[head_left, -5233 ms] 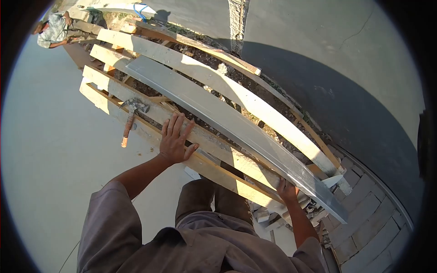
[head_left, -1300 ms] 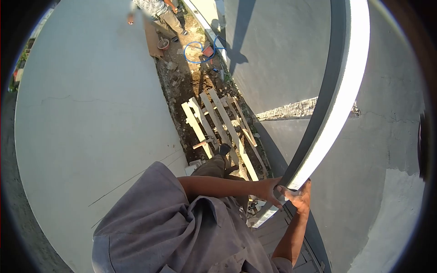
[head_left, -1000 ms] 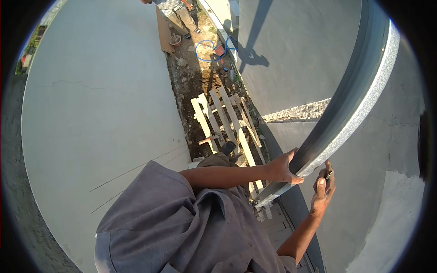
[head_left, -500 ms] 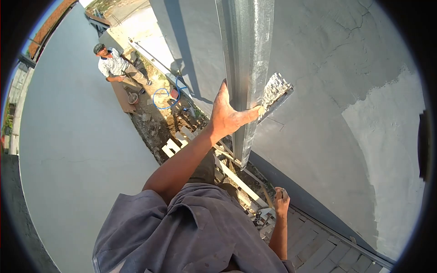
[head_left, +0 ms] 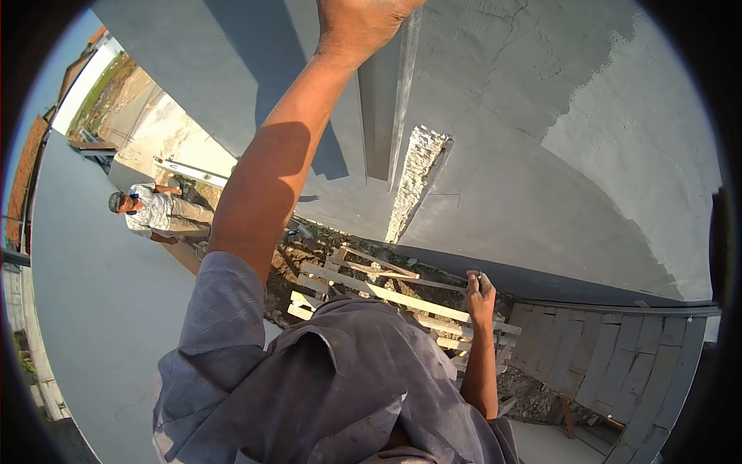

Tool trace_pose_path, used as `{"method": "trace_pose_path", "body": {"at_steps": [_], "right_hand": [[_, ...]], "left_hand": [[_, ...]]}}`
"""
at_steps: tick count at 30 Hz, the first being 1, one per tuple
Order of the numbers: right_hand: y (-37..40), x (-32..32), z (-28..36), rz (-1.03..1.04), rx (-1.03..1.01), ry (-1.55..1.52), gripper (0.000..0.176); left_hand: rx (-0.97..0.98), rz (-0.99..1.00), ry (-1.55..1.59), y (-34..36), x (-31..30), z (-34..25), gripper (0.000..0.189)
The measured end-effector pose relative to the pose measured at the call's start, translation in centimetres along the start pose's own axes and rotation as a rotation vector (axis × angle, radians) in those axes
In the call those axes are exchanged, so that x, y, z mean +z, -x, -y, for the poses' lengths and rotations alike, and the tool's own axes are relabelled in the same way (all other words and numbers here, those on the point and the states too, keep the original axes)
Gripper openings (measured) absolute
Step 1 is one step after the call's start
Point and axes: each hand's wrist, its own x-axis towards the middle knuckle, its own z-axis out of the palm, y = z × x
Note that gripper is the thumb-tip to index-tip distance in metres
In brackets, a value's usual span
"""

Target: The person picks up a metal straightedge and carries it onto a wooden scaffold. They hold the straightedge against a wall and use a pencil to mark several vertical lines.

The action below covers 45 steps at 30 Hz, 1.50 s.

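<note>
Grey wall [head_left: 502,185] behind. Your left hand [head_left: 359,29] grips the metal channel [head_left: 382,108], fingertips partly out of frame; channel's long axis runs downward from this nearer hand. Your right hand [head_left: 481,300], well apart, curls round a small dark object [head_left: 479,274].

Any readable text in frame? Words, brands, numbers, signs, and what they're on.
No readable text.
Channel: no lettering visible.
Wall: an angled line, no letter or number.
Shirt: no label visible.
Co-worker's cap: too small to tell.
</note>
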Motion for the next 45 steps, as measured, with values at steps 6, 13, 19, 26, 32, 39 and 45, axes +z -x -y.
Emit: {"method": "trace_pose_path", "body": {"at_steps": [6,13,19,26,32,39,45], "right_hand": [[-1.3,7.5,6.8,-0.029,-0.096,0.025,0.022],[-8.1,13.8,14.0,-0.092,-0.178,0.217,0.034],[-14.5,17.4,16.5,-0.213,-0.181,0.318,0.050],[-18.0,19.8,17.2,-0.102,-0.191,0.301,0.041],[-18.9,21.9,15.2,-0.207,-0.386,0.253,0.035],[-18.7,21.4,15.6,-0.103,-0.319,0.263,0.036],[-19.2,21.8,14.3,-0.165,-0.388,0.209,0.040]], "left_hand": [[-0.268,0.123,0.732,-1.7,2.0,-0.2,0.073],[0.067,-0.117,-0.076,-1.9,5.7,5.0,0.055],[0.161,-0.161,-0.129,-1.2,6.4,4.2,0.051],[-0.034,-0.162,-0.024,-1.8,7.0,2.9,0.062],[-0.032,-0.151,-0.094,-1.8,7.1,4.4,0.083],[0.037,-0.120,-0.292,-3.3,6.9,4.2,0.091],[0.155,-0.042,-0.302,-7.4,7.6,3.3,0.092]]}}
